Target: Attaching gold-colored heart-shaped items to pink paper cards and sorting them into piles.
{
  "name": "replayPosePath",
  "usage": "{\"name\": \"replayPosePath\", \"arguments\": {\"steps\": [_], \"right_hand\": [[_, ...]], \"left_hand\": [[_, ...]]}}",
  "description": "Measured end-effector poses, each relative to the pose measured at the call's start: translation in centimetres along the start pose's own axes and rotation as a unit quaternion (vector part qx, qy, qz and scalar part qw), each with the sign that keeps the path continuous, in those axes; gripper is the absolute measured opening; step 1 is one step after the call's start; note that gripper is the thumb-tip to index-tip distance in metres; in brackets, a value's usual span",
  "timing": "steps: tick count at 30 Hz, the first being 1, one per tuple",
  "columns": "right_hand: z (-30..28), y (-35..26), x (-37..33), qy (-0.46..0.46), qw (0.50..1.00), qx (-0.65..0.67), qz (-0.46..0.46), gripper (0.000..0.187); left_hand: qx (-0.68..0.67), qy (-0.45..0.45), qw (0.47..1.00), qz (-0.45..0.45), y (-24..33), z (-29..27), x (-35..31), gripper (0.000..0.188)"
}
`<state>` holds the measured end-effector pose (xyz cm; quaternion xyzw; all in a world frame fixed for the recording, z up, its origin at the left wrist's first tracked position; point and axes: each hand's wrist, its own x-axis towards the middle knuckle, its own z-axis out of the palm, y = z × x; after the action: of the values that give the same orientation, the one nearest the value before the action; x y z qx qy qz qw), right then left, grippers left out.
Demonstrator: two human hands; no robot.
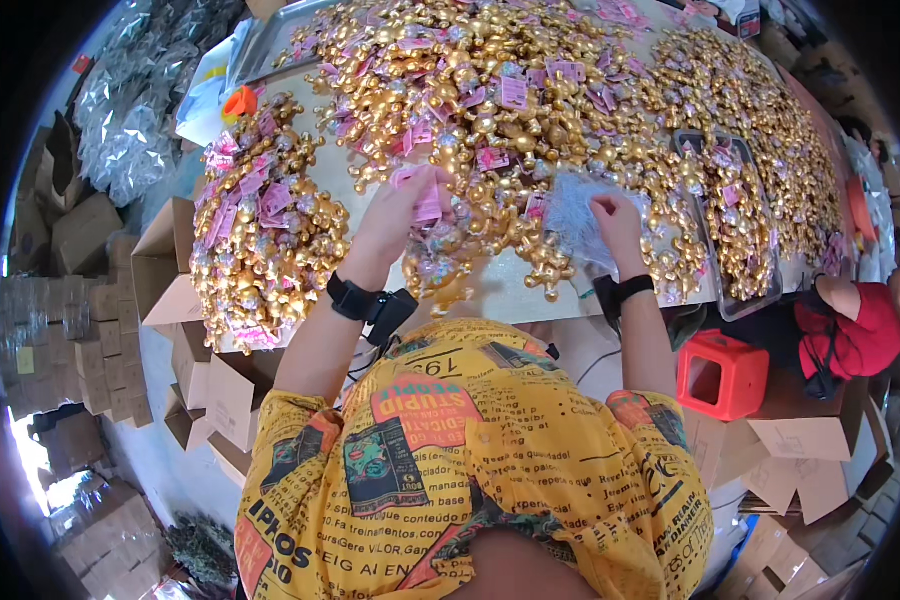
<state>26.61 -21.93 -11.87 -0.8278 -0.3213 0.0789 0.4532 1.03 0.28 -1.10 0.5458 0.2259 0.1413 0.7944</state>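
My left hand (pixel 410 205) is closed around a pink printed card (pixel 429 207) above the near middle of the table. Just below that hand lie small shiny gold figures (pixel 440 275), some with clear or silvery round parts. Whether the card is attached to any of them I cannot tell. To the right, my right hand (pixel 618 215) has its fingers pinched at the edge of clear plastic bags (pixel 578 205) lying on the gold pieces. What sits between those fingertips is too small to make out.
Gold figures with pink cards heap across the table (pixel 345 170). A tray (pixel 715 240) of them stands at right, and an orange tape dispenser (pixel 239 103) at far left. Open cardboard boxes (pixel 232 400) flank me. A red stool (pixel 722 375) and a person in red (pixel 860 330) are at right.
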Motion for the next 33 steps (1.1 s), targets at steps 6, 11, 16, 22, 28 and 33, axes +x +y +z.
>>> {"name": "replayPosePath", "arguments": {"steps": [6,11,16,22,28,33], "right_hand": [[2.2,2.7,0.5,-0.065,0.996,-0.058,0.036,0.016],[4.7,0.7,2.7,-0.054,0.987,-0.148,0.019,0.017],[5.6,0.0,3.6,-0.091,0.975,-0.201,-0.011,0.015],[4.2,-0.5,4.0,-0.063,0.969,0.218,0.095,0.009],[1.0,-9.4,2.4,-0.164,0.93,0.328,-0.023,0.013],[0.4,-14.4,-0.2,-0.223,0.944,0.197,-0.14,0.023]], "left_hand": [[-0.025,0.054,0.998,-0.017,0.5,1.3,-0.8,0.029],[0.007,0.063,0.998,-0.017,0.1,2.2,-1.1,0.031],[0.017,0.055,0.998,-0.019,0.0,3.5,-1.5,0.031],[-0.006,0.082,0.996,-0.035,-0.8,4.8,-1.7,0.026],[-0.007,0.072,0.997,-0.028,-1.8,6.5,-0.2,0.023],[-0.009,0.076,0.997,-0.004,-2.0,7.5,0.4,0.019]]}}
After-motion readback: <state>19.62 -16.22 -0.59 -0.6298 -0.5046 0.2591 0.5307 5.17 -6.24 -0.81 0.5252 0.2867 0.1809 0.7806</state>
